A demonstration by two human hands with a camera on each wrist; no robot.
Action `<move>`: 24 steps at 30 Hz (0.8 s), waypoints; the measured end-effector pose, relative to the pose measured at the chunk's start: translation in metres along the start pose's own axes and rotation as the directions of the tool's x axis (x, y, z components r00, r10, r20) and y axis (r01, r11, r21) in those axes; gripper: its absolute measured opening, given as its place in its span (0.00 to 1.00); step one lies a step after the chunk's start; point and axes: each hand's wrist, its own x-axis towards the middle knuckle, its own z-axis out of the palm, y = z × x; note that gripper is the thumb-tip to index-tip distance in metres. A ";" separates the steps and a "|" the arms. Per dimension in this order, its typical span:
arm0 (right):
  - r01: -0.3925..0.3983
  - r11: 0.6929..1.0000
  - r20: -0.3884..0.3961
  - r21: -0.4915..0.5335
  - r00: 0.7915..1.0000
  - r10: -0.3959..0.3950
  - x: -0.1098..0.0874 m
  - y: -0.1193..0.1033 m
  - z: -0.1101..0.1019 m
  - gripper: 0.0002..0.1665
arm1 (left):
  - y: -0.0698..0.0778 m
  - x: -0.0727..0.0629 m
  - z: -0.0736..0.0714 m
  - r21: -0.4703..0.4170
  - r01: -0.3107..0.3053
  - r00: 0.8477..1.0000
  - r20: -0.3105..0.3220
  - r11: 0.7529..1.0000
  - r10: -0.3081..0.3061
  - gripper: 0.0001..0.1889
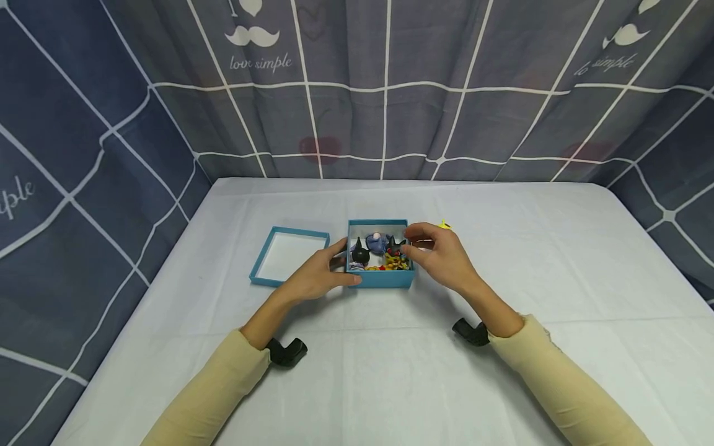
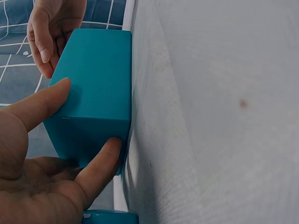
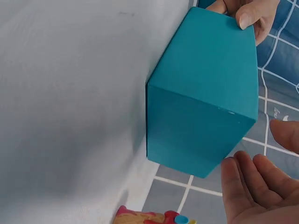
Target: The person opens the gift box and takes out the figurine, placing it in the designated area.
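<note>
A teal box point(image 1: 385, 280) stands without its lid on the white table, several small toy figures inside. Among them are a black pointed one point(image 1: 360, 253), a blue-grey one point(image 1: 377, 243) and a yellow one point(image 1: 397, 263). My left hand point(image 1: 315, 272) holds the box's left front corner, thumb on the front face and fingers along the left side. At the right rim is my right hand point(image 1: 442, 253), its fingertips over the edge near a black eared figure point(image 1: 393, 246). In the right wrist view its thumb point(image 3: 286, 134) is apart from the fingers, with nothing visible between them.
To the left of the box lies its teal-edged lid point(image 1: 290, 251), white inside face up. Something small and yellow point(image 1: 444, 225) shows behind the right hand. A toy with red and tan parts point(image 3: 154, 217) appears in the right wrist view. A grey gridded curtain point(image 1: 346, 124) surrounds the table.
</note>
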 end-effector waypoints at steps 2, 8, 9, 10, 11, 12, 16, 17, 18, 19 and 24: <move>-0.002 1.000 0.010 -0.014 1.000 0.002 0.000 -0.001 0.001 0.20 | 0.000 0.001 0.000 -0.005 0.000 1.000 -0.001 1.000 0.000 0.51; 0.002 0.997 0.050 -0.071 0.999 0.001 0.002 -0.004 0.001 0.22 | 0.000 0.001 0.001 -0.023 -0.003 1.000 0.000 1.000 0.003 0.51; 0.010 0.997 0.045 -0.073 0.999 -0.006 0.002 -0.005 0.002 0.21 | 0.000 0.001 0.001 -0.024 -0.003 1.000 0.000 1.000 0.003 0.50; 0.022 0.997 0.035 -0.074 0.999 -0.019 0.002 -0.005 0.002 0.21 | 0.000 0.001 0.001 -0.026 -0.003 1.000 0.000 1.000 0.003 0.50; 0.036 0.997 0.019 -0.070 0.999 -0.034 0.002 -0.005 0.003 0.20 | 0.000 0.000 0.001 -0.025 -0.001 1.000 0.000 1.000 0.001 0.50; 0.047 0.997 0.000 -0.064 0.999 -0.047 0.002 -0.005 0.004 0.18 | 0.000 0.000 0.001 -0.024 -0.001 1.000 0.001 1.000 0.001 0.50; 0.053 0.997 -0.033 -0.055 0.998 -0.055 0.004 -0.006 0.006 0.16 | 0.000 0.000 0.001 -0.025 -0.001 1.000 0.007 1.000 0.001 0.50; 0.047 0.997 -0.019 -0.058 0.999 -0.048 0.004 -0.006 0.007 0.17 | -0.001 0.000 0.002 -0.025 0.000 1.000 0.007 1.000 0.000 0.50; 0.040 0.997 -0.001 -0.067 0.999 -0.040 0.005 -0.007 0.008 0.18 | -0.001 0.000 0.002 -0.027 -0.001 1.000 0.006 1.000 0.001 0.51; 0.035 0.996 0.018 -0.079 0.999 -0.034 0.005 -0.007 0.009 0.19 | -0.001 0.000 0.002 -0.029 0.000 1.000 0.006 1.000 0.001 0.51; 0.052 0.992 0.046 -0.118 0.998 -0.047 0.007 -0.010 0.013 0.22 | -0.003 0.000 0.001 -0.034 -0.007 1.000 0.003 0.999 0.008 0.51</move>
